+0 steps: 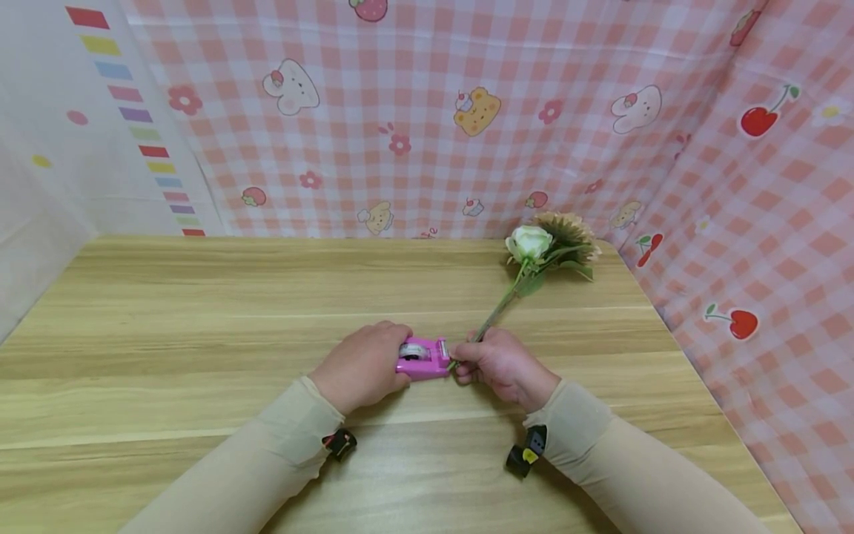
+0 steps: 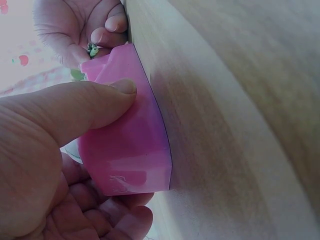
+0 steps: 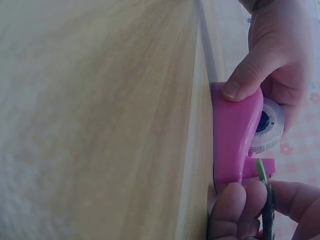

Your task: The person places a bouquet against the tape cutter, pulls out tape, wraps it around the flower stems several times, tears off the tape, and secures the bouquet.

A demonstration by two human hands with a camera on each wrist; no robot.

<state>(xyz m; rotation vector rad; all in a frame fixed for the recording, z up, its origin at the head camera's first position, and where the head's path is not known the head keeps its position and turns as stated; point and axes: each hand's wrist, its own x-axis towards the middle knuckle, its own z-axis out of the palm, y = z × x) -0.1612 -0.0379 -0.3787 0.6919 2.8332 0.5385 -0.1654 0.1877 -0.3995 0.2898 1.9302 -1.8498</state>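
Note:
A pink tape dispenser (image 1: 422,371) with a clear roll of tape (image 3: 268,125) in it sits on the table. My left hand (image 1: 365,365) grips it from the left, the thumb (image 2: 107,102) along its near side and the other fingers on the far side. Beside the dispenser's cutter end, my right hand (image 1: 503,365) pinches the lower stems (image 1: 490,320) of some flowers between thumb and fingers. The stem ends overlap that end of the dispenser. At the stems' far end lie a white rose (image 1: 529,242) and a brownish, many-petalled flower (image 1: 570,236).
The wooden table (image 1: 200,319) runs back to a pink checked cloth (image 1: 414,89) hung behind it. A similar cloth (image 1: 787,245) stands along the right edge. Each wrist carries a small black camera, the right one (image 1: 527,452) close to the tabletop.

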